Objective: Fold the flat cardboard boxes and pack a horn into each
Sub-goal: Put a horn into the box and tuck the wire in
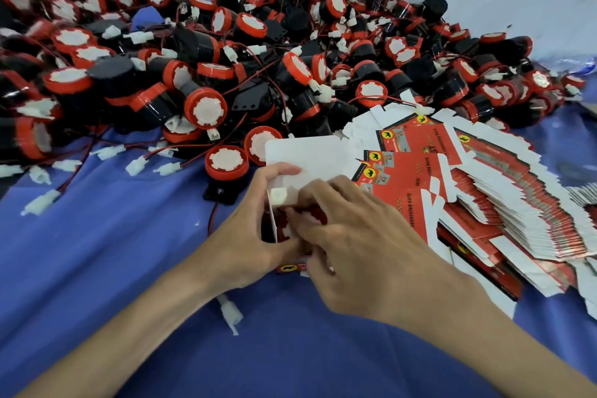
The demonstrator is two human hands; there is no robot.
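A folded red cardboard box (pixel 307 158) stands in the middle of the blue cloth with its white lid flap raised. My left hand (pixel 248 236) grips the box's left side, thumb on the flap. My right hand (pixel 352 242) reaches over the opening, its fingers curled on a red and black horn (pixel 284 229) that sits inside the box; a white connector (pixel 278 196) shows at the opening. Most of the horn is hidden by my fingers.
A large heap of red and black horns (pixel 226 52) with wires and white plugs fills the back. A fanned stack of flat red and white boxes (pixel 484 200) lies to the right. A loose horn (pixel 226 168) and a white plug (pixel 231 313) lie near the box.
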